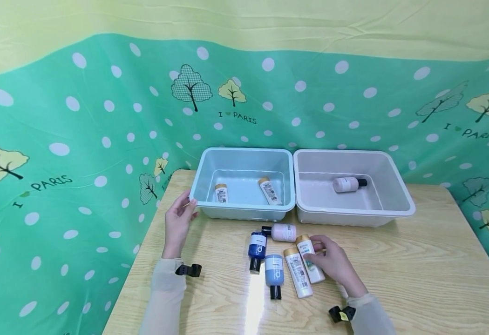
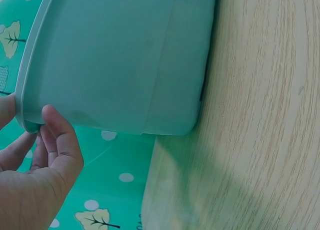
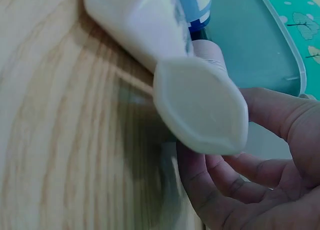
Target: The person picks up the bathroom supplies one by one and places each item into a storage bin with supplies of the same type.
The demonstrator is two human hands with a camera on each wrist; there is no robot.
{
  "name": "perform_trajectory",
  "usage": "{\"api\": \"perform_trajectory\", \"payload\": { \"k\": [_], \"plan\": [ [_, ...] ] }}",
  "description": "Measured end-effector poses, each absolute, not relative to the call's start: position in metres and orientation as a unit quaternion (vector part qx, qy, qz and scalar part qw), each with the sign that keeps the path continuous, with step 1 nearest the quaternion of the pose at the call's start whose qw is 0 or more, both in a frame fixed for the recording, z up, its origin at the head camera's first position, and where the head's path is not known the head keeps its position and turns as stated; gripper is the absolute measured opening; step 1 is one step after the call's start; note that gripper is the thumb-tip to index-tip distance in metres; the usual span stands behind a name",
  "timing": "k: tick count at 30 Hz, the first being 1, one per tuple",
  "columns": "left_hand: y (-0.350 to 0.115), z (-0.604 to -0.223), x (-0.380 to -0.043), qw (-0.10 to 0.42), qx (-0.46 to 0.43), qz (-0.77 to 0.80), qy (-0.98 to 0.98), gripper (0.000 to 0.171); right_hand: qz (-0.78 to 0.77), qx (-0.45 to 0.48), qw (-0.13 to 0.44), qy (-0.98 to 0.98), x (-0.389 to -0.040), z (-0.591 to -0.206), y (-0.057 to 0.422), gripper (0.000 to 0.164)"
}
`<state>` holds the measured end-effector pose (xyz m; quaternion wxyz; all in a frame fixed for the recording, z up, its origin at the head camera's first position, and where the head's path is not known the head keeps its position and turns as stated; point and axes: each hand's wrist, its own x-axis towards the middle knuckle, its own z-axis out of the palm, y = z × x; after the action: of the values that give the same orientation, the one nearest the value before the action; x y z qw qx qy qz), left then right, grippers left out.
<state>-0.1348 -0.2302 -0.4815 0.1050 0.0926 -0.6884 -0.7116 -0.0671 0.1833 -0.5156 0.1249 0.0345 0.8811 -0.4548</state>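
My left hand [image 1: 179, 225] pinches the rim of the light blue bin [image 1: 244, 212] at its front left corner, thumb on one side and fingers beneath. My right hand [image 1: 334, 261] grips a white bottle with a gold cap [image 1: 311, 263]; its pale base [image 3: 200, 107] faces the right wrist camera. Close beside that bottle, on its left, lies a second white gold-capped bottle [image 1: 299, 274]. Further left are a light blue bottle [image 1: 274, 270] and a dark blue bottle [image 1: 257, 245], both with black caps, and a pink bottle [image 1: 284, 232] lying sideways.
Inside the light blue bin lie two white gold-capped bottles [image 1: 221, 193] [image 1: 270, 190]. A whitish-grey bin [image 1: 353, 212] stands against its right side and contains a pink black-capped bottle [image 1: 346, 184]. Both bins sit at the back of the wooden table [image 1: 429, 270], before a green dotted cloth [image 1: 311, 107].
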Motion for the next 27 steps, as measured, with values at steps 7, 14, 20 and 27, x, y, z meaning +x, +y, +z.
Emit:
{"api": "perform_trajectory", "payload": {
  "k": [7,14,20,27],
  "plan": [
    [-0.23,-0.481,-0.134,0.102,0.101,-0.71,-0.69,0.051,-0.492,0.016,0.118,0.862,-0.067,-0.509,0.189,0.056],
    [-0.23,-0.482,-0.135,0.102,0.098,-0.711,-0.689,0.052,-0.549,-0.01,0.108,0.829,-0.07,-0.495,0.191,0.058],
    [-0.23,-0.484,-0.137,0.106,0.084,-0.713,-0.688,0.055,-0.571,-0.029,0.101,0.815,-0.07,-0.48,0.188,0.06],
    [-0.232,-0.486,-0.136,0.111,0.078,-0.713,-0.688,0.053,-0.594,-0.07,0.086,0.797,-0.073,-0.461,0.184,0.059]
  ]
}}
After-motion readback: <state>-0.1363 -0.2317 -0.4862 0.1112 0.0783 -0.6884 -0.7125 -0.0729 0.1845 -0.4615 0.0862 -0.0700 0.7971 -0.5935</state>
